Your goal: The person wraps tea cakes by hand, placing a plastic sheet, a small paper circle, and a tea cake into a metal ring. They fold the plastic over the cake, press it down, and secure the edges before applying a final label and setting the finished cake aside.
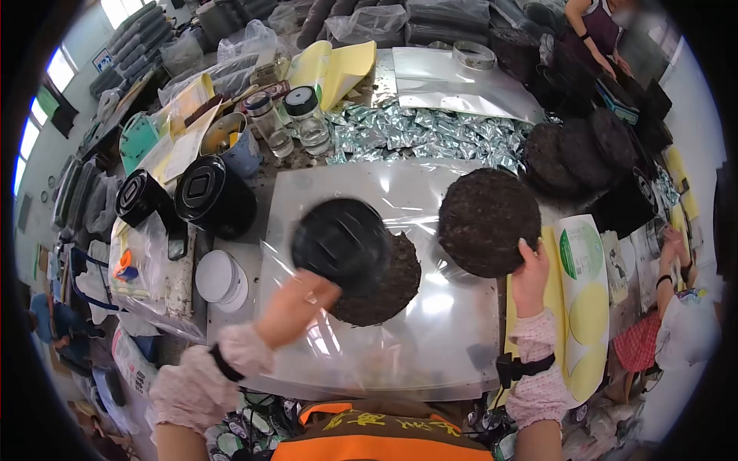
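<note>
My left hand [298, 309] grips the rim of a round black plastic tub [340, 240], slightly blurred by motion. Partly hidden under or behind the tub, a dark round pressed cake [384, 296], looking like compressed tea, lies on clear plastic film [361, 361] over the work board. A second such pressed cake [490, 219] is in my right hand [533, 278], pinched at its lower right edge and lifted off the film. More dark pressed cakes [553, 159] lean in a row at the right.
Black tubs [215, 196], glass jars [309, 119] and a white lid [217, 276] stand on the left. Small foil packets [430, 132] are heaped behind the board. Yellow label sheets [580, 307] lie at right. Two co-workers [684, 330] [603, 34] are on the right side.
</note>
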